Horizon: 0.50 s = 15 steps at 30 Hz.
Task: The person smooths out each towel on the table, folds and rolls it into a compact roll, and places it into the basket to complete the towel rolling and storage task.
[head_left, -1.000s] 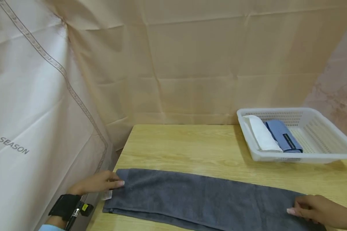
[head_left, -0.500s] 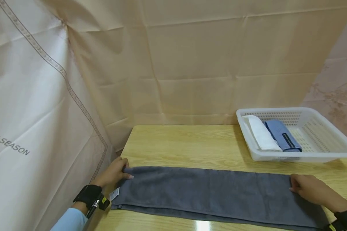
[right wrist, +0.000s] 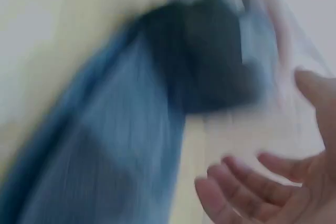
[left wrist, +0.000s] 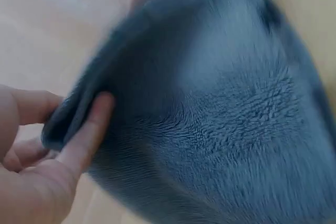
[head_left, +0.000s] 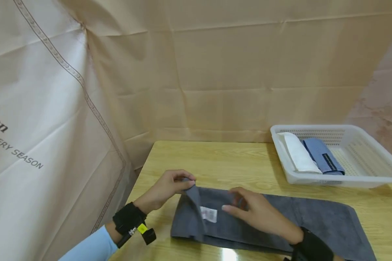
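A dark grey towel (head_left: 317, 219), folded into a long strip, lies across the front of the wooden table. My left hand (head_left: 164, 189) pinches the upper corner of its left end, raised and turned over to the right. In the left wrist view the thumb and fingers hold the plush edge of the grey towel (left wrist: 236, 114). A white label (head_left: 209, 214) shows beside the lifted flap. Over the middle of the strip hovers my right hand (head_left: 261, 213), fingers loosely bent and holding nothing. The right wrist view, though blurred, shows that hand's fingers (right wrist: 236, 187) spread apart from the cloth.
At the back right of the table (head_left: 209, 159) stands a white perforated plastic basket (head_left: 372, 180). A folded white cloth (head_left: 298, 154) and a folded blue cloth (head_left: 323, 156) lie side by side in its left half. Beige sheeting (head_left: 215, 72) hangs behind the table.
My left hand has moved right, lifting the towel's left end and turning it over. My right hand has left the towel's right end and moved left to its middle.
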{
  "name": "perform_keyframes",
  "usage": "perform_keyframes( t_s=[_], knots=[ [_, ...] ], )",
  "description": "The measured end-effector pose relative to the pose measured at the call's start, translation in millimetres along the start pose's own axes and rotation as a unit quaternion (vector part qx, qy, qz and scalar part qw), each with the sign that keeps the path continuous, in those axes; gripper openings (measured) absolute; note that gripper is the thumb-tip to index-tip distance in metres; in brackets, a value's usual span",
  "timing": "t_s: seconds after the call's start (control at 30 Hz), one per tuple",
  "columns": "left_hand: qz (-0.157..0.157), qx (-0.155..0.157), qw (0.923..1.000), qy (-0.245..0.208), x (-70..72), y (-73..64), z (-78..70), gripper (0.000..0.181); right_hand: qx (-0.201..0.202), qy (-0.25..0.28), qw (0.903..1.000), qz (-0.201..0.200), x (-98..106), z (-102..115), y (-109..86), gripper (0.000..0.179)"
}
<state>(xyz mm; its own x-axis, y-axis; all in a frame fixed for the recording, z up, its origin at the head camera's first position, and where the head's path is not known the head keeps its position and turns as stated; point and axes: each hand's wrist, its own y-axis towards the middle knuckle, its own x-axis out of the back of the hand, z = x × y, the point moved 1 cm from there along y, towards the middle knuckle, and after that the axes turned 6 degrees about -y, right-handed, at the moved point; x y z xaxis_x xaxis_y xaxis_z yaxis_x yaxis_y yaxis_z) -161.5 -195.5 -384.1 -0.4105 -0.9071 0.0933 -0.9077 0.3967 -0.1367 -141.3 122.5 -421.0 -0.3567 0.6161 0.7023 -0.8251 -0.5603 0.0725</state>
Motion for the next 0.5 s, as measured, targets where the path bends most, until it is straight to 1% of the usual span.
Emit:
perform_keyframes(
  t_s=[0.03, 0.07, 0.1, 0.13, 0.17, 0.23, 0.27, 0.3, 0.33, 0.37, 0.4, 0.47, 0.5],
  knots=[
    [0.015, -0.005, 0.9996, -0.024, -9.8, 5.6, -1.8, 0.032, 0.009, 0.016, 0.9998, 0.004, -9.9, 10.1, 6.1, 0.061],
    [0.029, -0.008, 0.9986, -0.044, -18.3, 10.5, -2.6, 0.033, 0.016, 0.022, 0.9996, 0.001, -18.0, 18.3, 11.3, 0.064],
    [0.042, -0.012, 0.9971, -0.062, -25.5, 14.8, -3.3, 0.035, 0.022, 0.02, 0.9995, -0.011, -24.4, 23.7, 15.9, 0.059],
    [0.053, -0.018, 0.996, -0.07, -31.4, 18.9, -2.7, 0.036, 0.026, 0.015, 0.9992, -0.028, -28.6, 26.5, 20.1, 0.051],
    [0.061, -0.028, 0.996, -0.059, -35.2, 23.0, -1.0, 0.038, 0.027, 0.015, 0.9983, -0.049, -30.4, 28.3, 23.1, 0.04],
    [0.07, -0.052, 0.9961, 0.009, -38.3, 32.2, 5.9, 0.048, 0.011, 0.027, 0.9962, -0.082, -27.2, 27.4, 24.4, 0.017],
    [0.073, -0.062, 0.9942, 0.049, -38.3, 36.7, 10.4, 0.055, -0.001, 0.041, 0.995, -0.091, -22.4, 26.7, 23.2, 0.009],
    [0.076, -0.07, 0.9903, 0.093, -37.4, 41.5, 15.7, 0.061, -0.013, 0.059, 0.9936, -0.096, -16.3, 26.3, 21.4, 0.008],
    [0.081, -0.073, 0.9847, 0.136, -36.3, 46.2, 21.5, 0.065, -0.021, 0.081, 0.9917, -0.097, -9.3, 26.9, 19.0, 0.012],
    [0.095, -0.074, 0.9781, 0.17, -34.9, 50.4, 27.1, 0.069, -0.029, 0.103, 0.9892, -0.1, -2.1, 28.5, 16.1, 0.015],
    [0.116, -0.072, 0.9716, 0.194, -33.8, 54.0, 32.3, 0.072, -0.036, 0.116, 0.9873, -0.102, 5.6, 30.4, 12.7, 0.017],
    [0.171, -0.061, 0.9625, 0.201, -32.9, 59.3, 41.5, 0.069, -0.038, 0.144, 0.983, -0.107, 22.9, 35.4, 5.6, 0.021],
    [0.202, -0.058, 0.9567, 0.202, -33.1, 61.9, 45.3, 0.062, -0.042, 0.152, 0.981, -0.112, 32.1, 37.3, 1.4, 0.022]
  ],
)
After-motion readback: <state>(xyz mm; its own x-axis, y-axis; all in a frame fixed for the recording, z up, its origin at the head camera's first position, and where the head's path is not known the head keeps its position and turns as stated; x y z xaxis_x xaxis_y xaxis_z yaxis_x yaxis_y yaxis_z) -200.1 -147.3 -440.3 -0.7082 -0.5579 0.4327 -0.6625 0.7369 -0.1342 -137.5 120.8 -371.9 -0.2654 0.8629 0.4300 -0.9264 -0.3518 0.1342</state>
